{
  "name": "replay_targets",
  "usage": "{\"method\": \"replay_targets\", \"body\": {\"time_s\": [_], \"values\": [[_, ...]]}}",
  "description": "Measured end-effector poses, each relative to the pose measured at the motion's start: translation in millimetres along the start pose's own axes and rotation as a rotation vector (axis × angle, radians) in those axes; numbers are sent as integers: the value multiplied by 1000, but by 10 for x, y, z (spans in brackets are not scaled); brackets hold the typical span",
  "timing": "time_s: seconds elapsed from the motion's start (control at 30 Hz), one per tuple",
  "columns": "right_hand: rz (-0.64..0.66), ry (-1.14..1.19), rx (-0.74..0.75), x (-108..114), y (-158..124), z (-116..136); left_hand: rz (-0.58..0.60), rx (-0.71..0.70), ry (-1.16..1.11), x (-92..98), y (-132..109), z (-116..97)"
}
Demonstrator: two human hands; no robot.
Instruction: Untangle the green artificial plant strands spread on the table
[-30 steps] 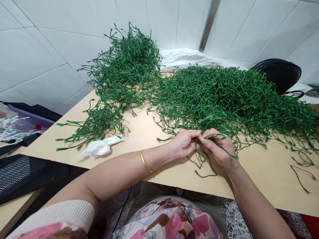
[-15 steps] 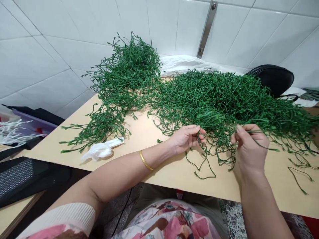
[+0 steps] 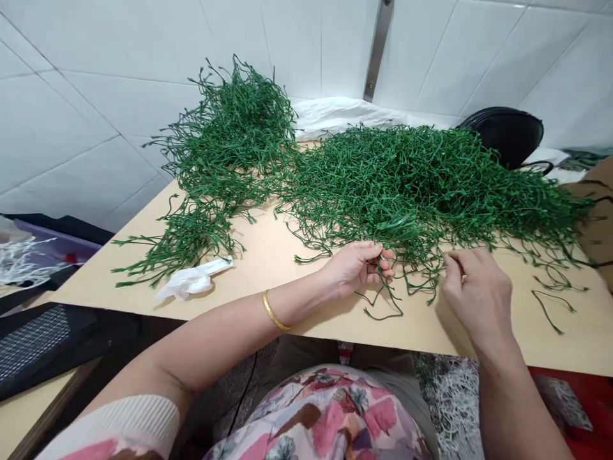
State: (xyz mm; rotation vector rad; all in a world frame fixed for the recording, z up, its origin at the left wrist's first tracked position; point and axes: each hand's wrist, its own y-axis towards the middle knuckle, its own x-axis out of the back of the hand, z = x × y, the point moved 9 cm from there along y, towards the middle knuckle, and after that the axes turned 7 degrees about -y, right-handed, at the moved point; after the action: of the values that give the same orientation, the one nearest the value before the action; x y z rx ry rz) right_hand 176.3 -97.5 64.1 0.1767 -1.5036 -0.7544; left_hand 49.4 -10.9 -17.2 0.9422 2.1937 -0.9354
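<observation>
Thin green cords with knotted, frayed ends lie in a big tangled heap (image 3: 407, 172) on the table. My left hand (image 3: 366, 268) is closed at the heap's near edge, thumb and fingers pinching a green cord (image 3: 387, 291) that hangs down to the tabletop. To its right, my right hand (image 3: 479, 287) is closed, with thumb and forefinger pressed together and its back turned up. What it holds, if anything, is hidden. Between the hands, loose cord ends trail from the heap.
A second pile of green cords (image 3: 234, 121) rises at the back left. A crumpled white wrapping (image 3: 191, 281) lies near the left front edge of the table (image 3: 268, 243). Behind the heap are a black round case (image 3: 507, 134), white sheeting (image 3: 335, 115) and a tiled wall.
My right hand has turned over more, and the cord that stuck out of it no longer shows. My left hand keeps its pinch. The view has shifted a little.
</observation>
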Motion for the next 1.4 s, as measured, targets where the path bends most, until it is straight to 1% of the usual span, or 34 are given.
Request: {"method": "replay_targets", "body": {"time_s": [0.1,0.17,0.23,0.3,0.37,0.43,0.5,0.57,0.67,0.83,0.93,1.03,1.13,1.23,1.27,1.33,1.4], "values": [[72,204,-25,-13,-122,105,-29,12,-66,-28,-84,118],[145,362,-87,-74,-194,146,-34,14,-109,-35,-139,208],[264,602,-213,-223,-272,159,-41,12,-126,-28,-179,292],[405,923,-377,-431,-363,201,-42,2,-102,-19,-198,354],[493,1216,-524,-600,-429,271,-24,-31,-50,-27,-200,376],[494,1411,-630,-694,-445,308,1,-61,7,-39,-196,385],[453,1519,-691,-732,-433,309,17,-64,60,-38,-192,404],[405,1571,-719,-732,-411,297,13,-55,116,-16,-190,417],[350,1594,-758,-716,-391,262,-7,-86,181,16,-193,359],[365,1614,-756,-736,-348,287,-1,-108,194,-19,-194,256],[361,1571,-776,-760,-339,289,-63,-135,174,-5,-189,203],[330,1482,-745,-742,-308,288,-114,-132,129,22,-152,169],[304,1446,-676,-714,-253,309,-66,8,149,2,-54,207],[308,1460,-659,-730,-220,320,-8,151,263,-2,41,210],[307,1474,-675,-742,-218,315,9,172,302,-1,68,194],[308,1519,-717,-767,-223,310,56,169,327,-22,112,150],[296,1565,-758,-779,-230,304,102,110,251,-57,144,95]]}}
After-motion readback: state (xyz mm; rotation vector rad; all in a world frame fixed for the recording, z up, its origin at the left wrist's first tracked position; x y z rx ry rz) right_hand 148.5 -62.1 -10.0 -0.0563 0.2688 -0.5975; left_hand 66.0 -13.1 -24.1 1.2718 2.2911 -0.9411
